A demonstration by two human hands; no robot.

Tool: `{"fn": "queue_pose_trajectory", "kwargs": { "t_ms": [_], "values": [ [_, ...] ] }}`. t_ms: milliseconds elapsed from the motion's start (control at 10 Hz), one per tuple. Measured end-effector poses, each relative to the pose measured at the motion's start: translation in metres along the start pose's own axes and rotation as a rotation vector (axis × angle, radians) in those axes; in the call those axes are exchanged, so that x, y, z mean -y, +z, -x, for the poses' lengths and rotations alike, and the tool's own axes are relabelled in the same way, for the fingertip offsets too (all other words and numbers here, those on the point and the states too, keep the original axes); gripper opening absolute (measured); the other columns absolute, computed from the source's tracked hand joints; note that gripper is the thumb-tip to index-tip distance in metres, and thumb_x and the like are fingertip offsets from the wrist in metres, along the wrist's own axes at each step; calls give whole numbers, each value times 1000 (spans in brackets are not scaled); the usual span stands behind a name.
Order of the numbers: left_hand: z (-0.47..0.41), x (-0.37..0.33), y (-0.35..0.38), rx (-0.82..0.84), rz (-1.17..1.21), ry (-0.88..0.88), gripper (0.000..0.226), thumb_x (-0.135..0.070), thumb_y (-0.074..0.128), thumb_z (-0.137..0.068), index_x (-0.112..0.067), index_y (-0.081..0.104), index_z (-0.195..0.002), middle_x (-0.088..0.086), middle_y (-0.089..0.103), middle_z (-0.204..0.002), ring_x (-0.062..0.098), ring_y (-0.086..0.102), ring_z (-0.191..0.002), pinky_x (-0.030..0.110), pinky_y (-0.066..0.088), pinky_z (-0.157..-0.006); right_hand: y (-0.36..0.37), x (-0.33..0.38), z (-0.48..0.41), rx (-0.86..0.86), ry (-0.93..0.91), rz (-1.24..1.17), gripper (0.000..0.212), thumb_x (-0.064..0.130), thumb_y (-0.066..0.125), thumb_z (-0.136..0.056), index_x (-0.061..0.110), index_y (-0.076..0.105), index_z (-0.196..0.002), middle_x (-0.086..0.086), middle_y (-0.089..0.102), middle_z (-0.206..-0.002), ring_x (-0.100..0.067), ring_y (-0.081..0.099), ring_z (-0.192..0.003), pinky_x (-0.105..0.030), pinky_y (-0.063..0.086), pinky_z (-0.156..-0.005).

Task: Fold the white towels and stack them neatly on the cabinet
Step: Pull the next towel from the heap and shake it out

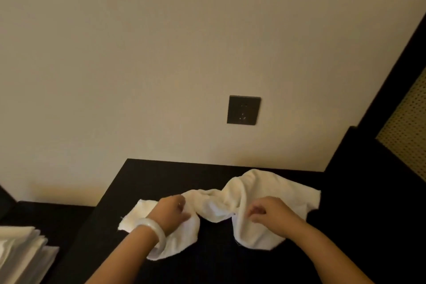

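A crumpled white towel [253,193] lies bunched across the black cabinet top [161,177], close to the wall. My left hand [171,211], with a pale bangle on the wrist, pinches the towel's left part. My right hand [269,211] has its fingers curled on the towel's near right fold. The towel's middle is twisted between the two hands.
A pile of folded white towels [20,251] sits at the lower left on a lower dark surface. A dark wall socket [244,110] is on the beige wall above the cabinet. A dark frame with a perforated panel [405,127] stands at the right.
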State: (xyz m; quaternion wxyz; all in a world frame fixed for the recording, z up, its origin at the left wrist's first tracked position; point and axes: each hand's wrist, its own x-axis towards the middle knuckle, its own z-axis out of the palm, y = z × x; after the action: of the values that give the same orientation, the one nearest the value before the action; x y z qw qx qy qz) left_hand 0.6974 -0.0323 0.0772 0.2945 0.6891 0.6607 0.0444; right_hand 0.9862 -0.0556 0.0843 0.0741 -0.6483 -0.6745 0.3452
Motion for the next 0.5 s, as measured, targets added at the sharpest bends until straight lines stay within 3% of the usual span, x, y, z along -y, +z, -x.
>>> {"fn": "queue_pose_trajectory", "kwargs": {
  "t_ms": [100, 200, 300, 400, 500],
  "values": [
    [6, 12, 10, 8, 60, 33, 50, -38, 67, -90, -26, 48, -134, -6, 60, -125, 4, 58, -103, 17, 46, -90, -3, -6, -11, -202, 123, -58, 9, 23, 63, -95, 31, 59, -93, 13, 62, -96, -1, 55, -86, -13, 40, -69],
    [12, 12, 20, -26, 91, 53, 71, -40, 70, -88, -24, 35, -147, -4, 50, -139, 8, 54, -118, 21, 45, -97, 3, -1, -14, -147, 137, -21, 10, 28, 67, -91, 24, 58, -90, 9, 62, -91, -3, 56, -81, -13, 40, -62],
    [26, 18, 36, -70, 5, 44, 74, -45, 70, -86, -27, 30, -145, -5, 41, -140, 8, 50, -117, 23, 43, -99, 23, 1, -4, 30, 121, 137, 32, 43, 74, -80, 27, 54, -99, 13, 53, -101, -7, 53, -93, -18, 44, -74],
    [31, 7, 41, 85, 218, 92, 58, -42, 66, -90, -20, 41, -137, -2, 45, -138, 7, 51, -111, 21, 42, -98, 42, -3, 4, -28, -10, 442, 29, 44, 71, -82, 34, 46, -95, 12, 39, -102, -12, 43, -105, -28, 38, -90],
    [35, -13, 36, 483, 515, 56, 10, -29, 63, -94, -26, 58, -102, -7, 64, -103, 2, 60, -92, 24, 50, -89, 20, -2, 5, -87, -17, -79, 13, 30, 65, -93, 24, 60, -82, 8, 61, -84, -9, 58, -85, -23, 45, -76]
  ]
}}
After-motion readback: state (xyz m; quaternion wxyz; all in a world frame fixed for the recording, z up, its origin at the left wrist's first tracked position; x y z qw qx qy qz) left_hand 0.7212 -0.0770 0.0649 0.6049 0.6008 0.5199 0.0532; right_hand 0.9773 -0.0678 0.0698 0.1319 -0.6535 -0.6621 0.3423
